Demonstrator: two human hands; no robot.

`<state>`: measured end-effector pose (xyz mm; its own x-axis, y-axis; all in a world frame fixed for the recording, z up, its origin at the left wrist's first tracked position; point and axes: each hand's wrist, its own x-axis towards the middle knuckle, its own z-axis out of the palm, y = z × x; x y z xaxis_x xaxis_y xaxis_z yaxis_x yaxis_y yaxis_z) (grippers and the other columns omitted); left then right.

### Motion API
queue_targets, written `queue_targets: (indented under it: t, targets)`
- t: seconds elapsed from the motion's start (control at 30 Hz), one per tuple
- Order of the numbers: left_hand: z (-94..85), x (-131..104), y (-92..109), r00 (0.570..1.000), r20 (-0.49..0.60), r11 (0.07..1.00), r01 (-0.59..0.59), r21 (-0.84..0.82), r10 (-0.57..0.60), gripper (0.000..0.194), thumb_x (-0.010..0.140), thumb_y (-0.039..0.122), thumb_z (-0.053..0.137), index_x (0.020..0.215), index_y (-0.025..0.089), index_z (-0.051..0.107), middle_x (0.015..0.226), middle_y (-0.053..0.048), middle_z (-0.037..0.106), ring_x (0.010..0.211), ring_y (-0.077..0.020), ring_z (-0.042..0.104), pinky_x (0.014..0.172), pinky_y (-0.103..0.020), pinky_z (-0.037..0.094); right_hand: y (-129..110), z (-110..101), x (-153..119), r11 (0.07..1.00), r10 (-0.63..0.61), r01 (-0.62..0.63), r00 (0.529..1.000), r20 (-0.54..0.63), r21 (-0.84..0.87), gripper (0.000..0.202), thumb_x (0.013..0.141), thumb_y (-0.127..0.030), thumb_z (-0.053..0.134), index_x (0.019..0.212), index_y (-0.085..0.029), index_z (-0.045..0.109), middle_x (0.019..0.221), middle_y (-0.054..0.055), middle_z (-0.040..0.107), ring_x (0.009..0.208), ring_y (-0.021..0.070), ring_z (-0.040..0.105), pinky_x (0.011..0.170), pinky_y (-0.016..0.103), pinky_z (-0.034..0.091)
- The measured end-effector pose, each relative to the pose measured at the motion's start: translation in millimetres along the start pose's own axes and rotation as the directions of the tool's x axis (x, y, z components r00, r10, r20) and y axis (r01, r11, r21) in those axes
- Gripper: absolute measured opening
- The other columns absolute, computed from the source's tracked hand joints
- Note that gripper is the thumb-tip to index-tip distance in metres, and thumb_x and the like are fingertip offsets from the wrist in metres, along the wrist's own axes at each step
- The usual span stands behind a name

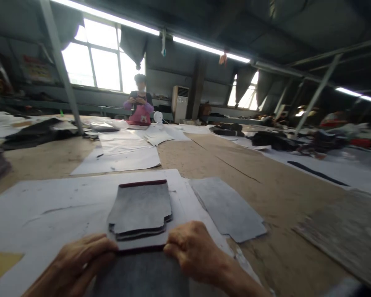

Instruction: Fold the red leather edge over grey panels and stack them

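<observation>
Close in front of me lies a grey fabric piece (142, 274) with a dark maroon strip along its far edge. My left hand (83, 258) pinches the left end of that edge between thumb and fingers. At the right end, my right hand (193, 249) is closed with its fingers curled on the same edge. Just beyond, a small stack of grey fabric pieces (140, 208) with notched lower corners and a maroon top edge rests on white paper (71, 206). Another grey fabric piece (228, 208) without a visible strip lies to the right.
The brown table (216, 165) stretches far back. A grey board (346, 235) lies at the right, and dark cloth (272, 140) is piled farther off. A metal post (63, 70) rises at the left. Across the table stands a person in a pink apron (140, 113).
</observation>
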<state>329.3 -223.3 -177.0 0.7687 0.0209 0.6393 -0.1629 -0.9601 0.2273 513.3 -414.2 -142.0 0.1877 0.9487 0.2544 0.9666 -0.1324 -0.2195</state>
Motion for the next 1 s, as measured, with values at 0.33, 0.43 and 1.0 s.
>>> queue_targets:
  t: [0.33,0.43,1.0]
  targets:
    - [-34.9,40.6,12.3,0.862,0.220,0.884,0.468,-0.002,-0.456,0.031,0.084,0.041,0.044,0.070,0.019,0.060,0.062,0.001,0.058,0.060,-0.0130,0.053,0.054,-0.020,0.038,18.7,-42.0,23.9,0.760,0.213,-0.307,0.950,0.228,0.572,0.015,0.075,-0.019,0.046,0.070,-0.014,0.060,0.051,-0.005,0.043,0.047,0.0066,0.041,0.045,0.017,0.033]
    - [-42.5,67.1,-8.4,0.853,0.186,0.872,0.485,0.066,-0.488,0.031,0.082,0.042,0.046,0.071,0.018,0.063,0.061,0.002,0.058,0.059,-0.0125,0.052,0.053,-0.020,0.037,29.1,-50.7,53.1,0.813,0.243,-0.287,0.958,0.153,0.506,0.014,0.076,-0.024,0.051,0.070,-0.014,0.059,0.054,-0.005,0.045,0.049,0.0068,0.043,0.047,0.017,0.035]
    - [31.3,82.5,-54.5,0.934,-0.222,0.861,0.346,0.373,-0.280,0.032,0.081,0.024,0.041,0.105,0.016,0.061,0.104,-0.011,0.057,0.097,-0.0275,0.050,0.084,-0.043,0.040,54.4,20.7,119.8,0.926,0.355,-0.375,0.904,-0.237,-0.040,0.024,0.088,-0.033,0.049,0.101,-0.013,0.054,0.092,0.004,0.058,0.084,0.0160,0.057,0.078,0.037,0.046]
